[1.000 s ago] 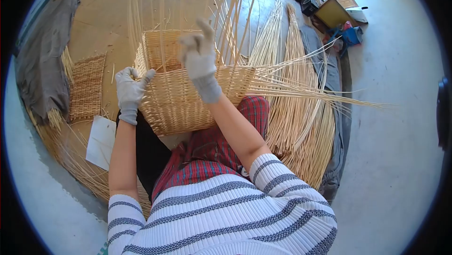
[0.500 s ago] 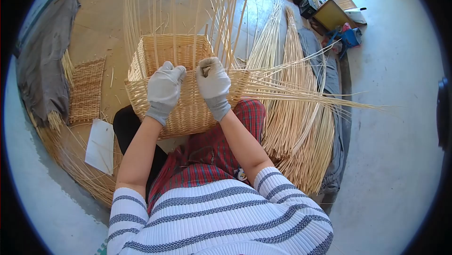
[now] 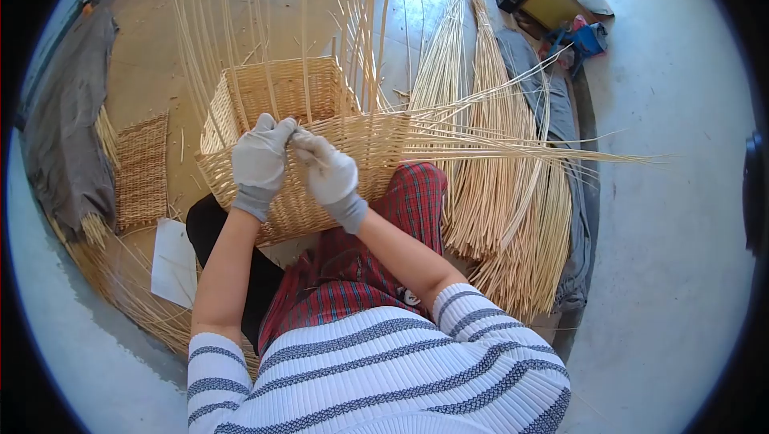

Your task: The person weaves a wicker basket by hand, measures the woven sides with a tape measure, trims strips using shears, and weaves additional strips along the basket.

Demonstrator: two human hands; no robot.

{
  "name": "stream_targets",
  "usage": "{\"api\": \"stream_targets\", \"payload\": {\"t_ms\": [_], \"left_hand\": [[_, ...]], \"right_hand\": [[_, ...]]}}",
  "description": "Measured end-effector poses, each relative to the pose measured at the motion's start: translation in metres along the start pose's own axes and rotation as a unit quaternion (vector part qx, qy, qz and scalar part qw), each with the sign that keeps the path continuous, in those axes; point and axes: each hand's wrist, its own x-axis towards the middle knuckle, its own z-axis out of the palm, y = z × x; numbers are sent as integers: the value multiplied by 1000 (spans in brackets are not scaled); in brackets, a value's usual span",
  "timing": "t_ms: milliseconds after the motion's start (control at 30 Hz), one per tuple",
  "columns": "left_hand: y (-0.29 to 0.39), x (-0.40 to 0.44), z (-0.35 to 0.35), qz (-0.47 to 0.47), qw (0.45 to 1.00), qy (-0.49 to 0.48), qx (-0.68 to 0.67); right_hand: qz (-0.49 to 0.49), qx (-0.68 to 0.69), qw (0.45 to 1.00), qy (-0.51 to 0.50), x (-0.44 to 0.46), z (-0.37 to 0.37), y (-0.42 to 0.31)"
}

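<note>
A woven wicker basket [image 3: 364, 145] rests tilted against my lap, with long upright wicker strands [image 3: 305, 41] rising from its walls. My left hand [image 3: 260, 160], in a white glove with a grey cuff, is closed at the near rim with thumb and fingers pinched on a wicker strand. Touching it from the right, my right hand [image 3: 328, 171], gloved the same way, has its fingers bent and pressed together at the same spot. The short piece of strand between the fingertips is mostly hidden by the gloves.
Loose strand ends [image 3: 545, 152] stick out right of the basket. Bundles of wicker rods [image 3: 489, 193] lie on the floor beyond. To the left are a woven panel [image 3: 142, 169], a white sheet [image 3: 174, 262] and a grey cloth [image 3: 68, 113]. A blue item [image 3: 587, 40] sits at upper right.
My right hand has moved left along the rim and now meets my left hand. My left hand has shifted slightly left and down in view, and the basket appears a little further left.
</note>
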Motion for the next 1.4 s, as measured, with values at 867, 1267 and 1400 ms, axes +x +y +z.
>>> {"api": "stream_targets", "payload": {"t_ms": [867, 1267, 1400], "left_hand": [[6, -1, 36, 15, 986, -81, 146], [106, -115, 45, -93, 537, -381, -747], [92, -125, 38, -122, 667, -331, -656]], "right_hand": [[164, -339, 728, -573, -166, -196, -63], [182, 35, 927, -325, -82, -166, -53], [72, -57, 933, -349, -73, -134, -36]]}}
